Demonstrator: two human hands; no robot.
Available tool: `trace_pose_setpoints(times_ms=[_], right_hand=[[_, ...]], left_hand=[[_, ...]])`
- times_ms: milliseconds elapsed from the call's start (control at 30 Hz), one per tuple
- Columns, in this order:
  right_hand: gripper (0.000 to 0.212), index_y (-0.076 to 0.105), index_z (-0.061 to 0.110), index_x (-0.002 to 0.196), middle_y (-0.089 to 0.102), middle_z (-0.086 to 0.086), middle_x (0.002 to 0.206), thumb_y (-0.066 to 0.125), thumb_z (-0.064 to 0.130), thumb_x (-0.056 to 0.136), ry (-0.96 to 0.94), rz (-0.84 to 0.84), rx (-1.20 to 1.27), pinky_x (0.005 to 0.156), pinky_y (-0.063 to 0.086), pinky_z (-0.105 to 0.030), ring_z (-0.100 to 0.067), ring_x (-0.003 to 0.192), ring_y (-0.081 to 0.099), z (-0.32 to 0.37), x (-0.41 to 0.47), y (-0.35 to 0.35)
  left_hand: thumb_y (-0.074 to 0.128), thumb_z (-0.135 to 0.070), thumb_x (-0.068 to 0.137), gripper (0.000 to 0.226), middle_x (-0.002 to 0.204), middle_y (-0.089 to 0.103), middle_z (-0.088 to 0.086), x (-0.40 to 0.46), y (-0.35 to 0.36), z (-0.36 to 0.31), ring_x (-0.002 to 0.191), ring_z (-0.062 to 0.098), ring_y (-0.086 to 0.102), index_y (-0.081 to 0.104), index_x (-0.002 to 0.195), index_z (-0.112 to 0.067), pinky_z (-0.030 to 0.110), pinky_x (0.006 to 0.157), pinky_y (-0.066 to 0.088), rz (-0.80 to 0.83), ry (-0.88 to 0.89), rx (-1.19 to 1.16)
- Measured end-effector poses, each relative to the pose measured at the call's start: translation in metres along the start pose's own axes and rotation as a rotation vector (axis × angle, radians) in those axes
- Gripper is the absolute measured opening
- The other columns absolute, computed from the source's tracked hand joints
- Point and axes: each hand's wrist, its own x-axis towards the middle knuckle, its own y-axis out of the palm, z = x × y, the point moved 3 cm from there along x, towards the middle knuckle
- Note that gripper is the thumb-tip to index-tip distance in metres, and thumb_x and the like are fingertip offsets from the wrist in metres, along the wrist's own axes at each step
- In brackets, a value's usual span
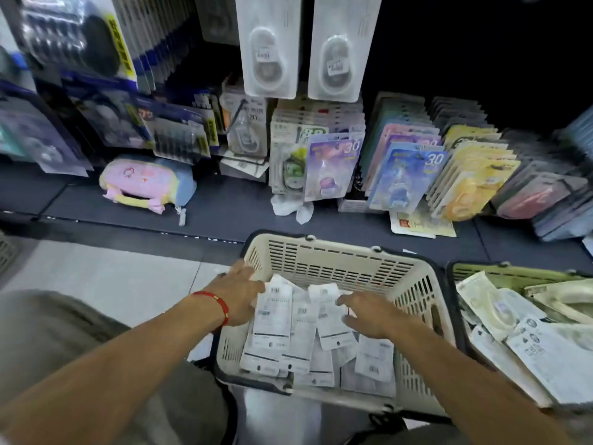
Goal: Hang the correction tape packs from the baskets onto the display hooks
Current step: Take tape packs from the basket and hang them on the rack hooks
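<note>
Two baskets sit in front of me on the floor, by the low dark shelf (224, 213). My cream basket (337, 261) is in the middle, and its bottom is covered with correction tape packs (373, 356) lying flat with their white printed backs up.

My left hand (237, 292) reaches over the left rim of this basket. Its fingers are spread and lie on top of one long pack (272, 319) at the left side of the pile. A red string bracelet (221, 305) is around that wrist. My right hand (369, 313) is lower down inside the basket, open, with its fingers touching another pack (332, 316) near the middle. I cannot tell if either hand has really gripped a pack, as the picture is a bit blurry there, but both hands look loose and flat.

To the right, touching the first one, is a green basket (500, 273) with more packs piled in it (513, 332).

Above, two white packs hang side by side on the display: one on the left (268, 46) and one on the right (341, 46). Under them stand rows of colourful packs (404, 178), purple, blue and yellow. A pink and blue pouch (144, 183) lies on the shelf to the left.
</note>
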Motion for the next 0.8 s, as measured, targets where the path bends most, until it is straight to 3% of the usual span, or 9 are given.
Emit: trace_pose_setpoints(times_ms=[67,167,267,367,400,500,633,700,800], right_hand=[[0.06,0.033,0.027,0.163,0.038,-0.008,0.166,0.053,0.04,0.108,-0.001,0.073,0.122,0.118,0.037,-0.039,-0.028,0.151,0.039,0.013,0.012,0.033],[0.08,0.016,0.035,0.168,0.005,-0.005,0.177,0.064,0.029,0.104,-0.03,0.065,0.225,0.125,0.03,-0.045,-0.029,0.16,0.018,0.04,0.029,0.064],[0.117,-0.007,0.047,0.165,-0.028,0.004,0.173,0.069,-0.003,0.092,-0.179,0.094,0.014,0.128,0.02,-0.057,-0.036,0.161,-0.014,0.066,0.036,0.082],[0.133,-0.02,0.051,0.16,-0.033,0.004,0.171,0.062,-0.021,0.086,-0.283,0.026,-0.171,0.127,0.025,-0.054,-0.043,0.16,-0.015,0.067,0.041,0.081],[0.13,-0.021,0.052,0.16,-0.03,0.005,0.172,0.062,-0.019,0.088,-0.308,-0.001,-0.196,0.127,0.026,-0.053,-0.042,0.161,-0.011,0.064,0.043,0.078],[0.106,-0.015,0.05,0.162,-0.016,0.006,0.176,0.064,0.013,0.102,-0.402,-0.081,-0.275,0.128,0.02,-0.056,-0.037,0.162,-0.004,0.053,0.051,0.073],[0.086,-0.006,0.044,0.166,-0.006,0.004,0.178,0.05,0.013,0.108,-0.561,-0.276,-0.492,0.128,0.003,-0.064,-0.032,0.163,0.0,0.074,0.063,0.068],[0.08,-0.001,0.043,0.166,-0.006,0.008,0.177,0.048,0.014,0.11,-0.605,-0.233,-0.561,0.127,-0.005,-0.064,-0.028,0.164,-0.003,0.085,0.068,0.07],[0.074,0.013,0.042,0.167,0.006,0.011,0.177,0.047,0.01,0.11,-0.603,-0.22,-0.452,0.128,-0.009,-0.063,-0.023,0.164,0.0,0.079,0.069,0.066]], left_hand=[[0.057,-0.021,0.098,0.064,0.173,-0.002,0.02,0.006,0.025,-0.009,0.156,0.046,-0.024,0.037,0.158,-0.026,0.065,0.128,0.003,0.022,-0.035,0.047],[0.057,-0.021,0.093,0.071,0.174,-0.007,0.018,0.012,0.042,-0.025,0.151,0.051,-0.033,0.033,0.159,-0.032,0.074,0.12,-0.014,-0.02,-0.098,0.02],[0.058,-0.021,0.092,0.067,0.174,0.001,0.016,0.015,0.046,-0.026,0.154,0.048,-0.029,0.039,0.156,-0.031,0.073,0.121,-0.012,-0.116,-0.128,-0.054],[0.06,-0.02,0.095,0.059,0.172,0.015,0.014,0.012,0.047,-0.019,0.159,0.041,-0.02,0.046,0.152,-0.027,0.066,0.126,-0.007,-0.236,-0.116,-0.178],[0.061,-0.019,0.095,0.056,0.171,0.019,0.013,0.01,0.047,-0.017,0.16,0.039,-0.017,0.05,0.15,-0.026,0.063,0.127,-0.006,-0.272,-0.106,-0.224],[0.065,-0.014,0.095,0.047,0.169,0.029,0.011,0.004,0.047,-0.008,0.163,0.033,-0.008,0.06,0.141,-0.023,0.052,0.129,-0.004,-0.352,-0.08,-0.328],[0.067,-0.013,0.095,0.042,0.168,0.034,0.008,0.0,0.046,-0.002,0.163,0.027,-0.002,0.064,0.136,-0.022,0.046,0.132,0.002,-0.357,-0.07,-0.385],[0.067,-0.012,0.095,0.04,0.167,0.037,0.007,-0.002,0.043,-0.002,0.163,0.026,0.002,0.066,0.134,-0.021,0.044,0.133,0.008,-0.373,-0.08,-0.433],[0.067,-0.008,0.096,0.04,0.165,0.04,0.006,-0.006,0.04,-0.001,0.163,0.023,0.008,0.066,0.134,-0.018,0.037,0.132,0.012,-0.388,-0.099,-0.504]])
